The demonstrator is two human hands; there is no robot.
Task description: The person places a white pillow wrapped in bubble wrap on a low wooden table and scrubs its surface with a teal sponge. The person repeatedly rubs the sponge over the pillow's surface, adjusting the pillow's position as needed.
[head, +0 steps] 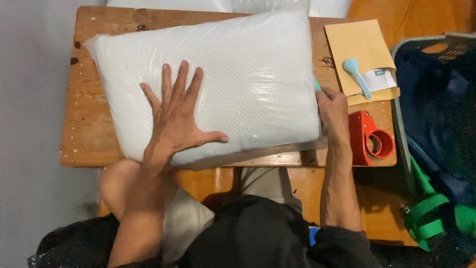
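A white pillow (248,74) sealed in clear plastic lies across a small wooden table (87,134). My left hand (176,114) rests flat on the pillow's near left part, fingers spread. At the pillow's right edge, my right hand (333,114) is curled around that edge; a sliver of something teal (317,85) shows just above its fingers, mostly hidden.
A red tape dispenser (369,139) sits right of my right hand. Behind it lie brown envelopes (359,47) with a light blue plastic tool (356,73) and a white slip on top. A dark basket (436,99) with green straps (434,213) stands at the right. More plastic-wrapped items (223,5) lie beyond the table.
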